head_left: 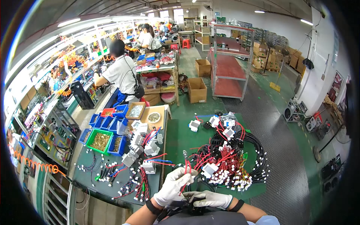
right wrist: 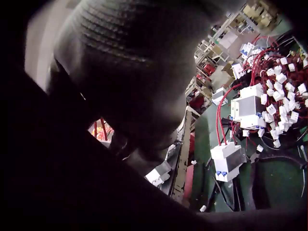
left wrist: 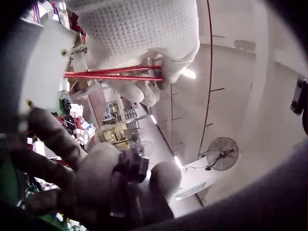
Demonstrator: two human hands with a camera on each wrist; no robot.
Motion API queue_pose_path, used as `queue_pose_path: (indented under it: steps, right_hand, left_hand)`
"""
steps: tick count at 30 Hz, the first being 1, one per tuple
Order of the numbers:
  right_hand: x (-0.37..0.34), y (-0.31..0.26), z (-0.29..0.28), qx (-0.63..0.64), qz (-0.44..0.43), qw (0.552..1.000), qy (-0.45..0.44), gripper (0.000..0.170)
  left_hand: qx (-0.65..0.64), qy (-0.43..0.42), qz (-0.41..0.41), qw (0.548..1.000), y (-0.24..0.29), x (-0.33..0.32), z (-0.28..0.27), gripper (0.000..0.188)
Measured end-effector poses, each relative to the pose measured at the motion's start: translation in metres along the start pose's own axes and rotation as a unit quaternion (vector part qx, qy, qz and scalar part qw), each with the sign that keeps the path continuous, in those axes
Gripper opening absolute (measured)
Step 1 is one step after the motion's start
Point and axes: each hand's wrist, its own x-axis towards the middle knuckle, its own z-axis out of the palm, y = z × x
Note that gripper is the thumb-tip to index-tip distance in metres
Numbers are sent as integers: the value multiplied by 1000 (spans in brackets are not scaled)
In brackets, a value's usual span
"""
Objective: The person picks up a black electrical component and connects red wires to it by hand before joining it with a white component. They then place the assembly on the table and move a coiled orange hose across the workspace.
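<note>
My white-gloved left hand (head_left: 174, 186) pinches a few red wires (head_left: 188, 165) with metal ends pointing up, above the front edge of the green table. In the left wrist view the red wires (left wrist: 113, 74) run out from between its thumb and fingers. My gloved right hand (head_left: 210, 198) is low and close to my body, just right of the left hand. Its fingers are beside a black object (head_left: 193, 199); I cannot tell whether they grip it. In the right wrist view that hand is mostly dark.
To the right lies a heap of red and black wire harnesses (head_left: 228, 161) with white connectors. Grey-and-white modules (head_left: 129, 159) and loose wires lie at left, near a green bin (head_left: 101, 141) of brass parts and blue bins (head_left: 119, 145). A person (head_left: 123, 73) works beyond.
</note>
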Motion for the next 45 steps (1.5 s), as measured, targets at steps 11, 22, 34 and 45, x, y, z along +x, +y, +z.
queue_pose_path:
  steps: [11,22,34,45]
  right_hand:
    - [-19,-51,-34,-74,103,968,218,43]
    - [-14,-76,-41,115,-8,888,446,40]
    - [-6,-67,-27,-142,-45,892,427,21]
    - [-22,-66,-22,3,-25,945,327,50]
  left_hand:
    - [-156,27,24,987,3,5,1,21]
    - [-1,30,-84,996,10,-10,20,7]
    - [284,5,-28,958,-4,-10,23,10]
    - [313,20,-75,947,-15,-9,18,12]
